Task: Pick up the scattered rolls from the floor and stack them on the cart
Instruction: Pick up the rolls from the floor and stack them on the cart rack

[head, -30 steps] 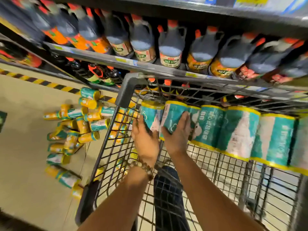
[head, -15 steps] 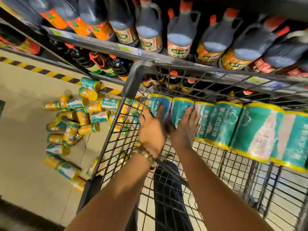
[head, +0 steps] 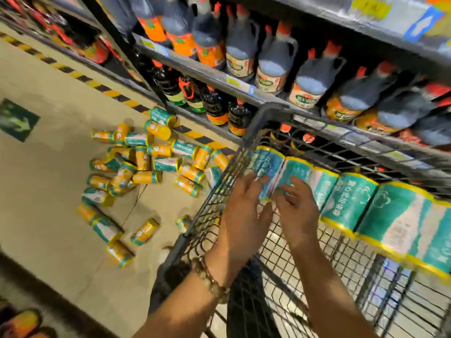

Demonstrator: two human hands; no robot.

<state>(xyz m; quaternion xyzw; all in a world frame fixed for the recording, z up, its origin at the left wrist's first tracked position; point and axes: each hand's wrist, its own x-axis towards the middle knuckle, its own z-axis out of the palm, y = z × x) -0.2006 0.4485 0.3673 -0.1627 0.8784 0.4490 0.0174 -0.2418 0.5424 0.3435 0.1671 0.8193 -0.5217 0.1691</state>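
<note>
Head view: green and yellow rolls in the cart [head: 349, 198], upright, side by side in one row along the far wall of the cart [head: 263, 115], each touching the next. Inside the cart, left hand [head: 244, 215] flat and wide, fingers straight, tips on the front of the end roll [head: 266, 162] at the cart's far left corner. Just beside it, right hand [head: 296, 215] wide too, fingers a little bent, tips at the next roll [head: 297, 172], gripping nothing. Very blurry there, so cannot tell how hard either hand presses.

Bead bracelet [head: 212, 281] on the left wrist, over the cart's near left edge. Dark trouser leg [head: 246, 301] seen through the cart's wire bottom.

Many scattered rolls [head: 146, 167] lying on the floor [head: 48, 203] outside the cart's left wall, some piled on others, a few apart near the cart's near corner.

Shelf [head: 219, 78] full of dark bottles [head: 275, 62] right behind the cart's far wall. Yellow and black striped tape [head: 80, 76] on the floor well left of the cart. Green arrow sign [head: 17, 120] farther left still.
</note>
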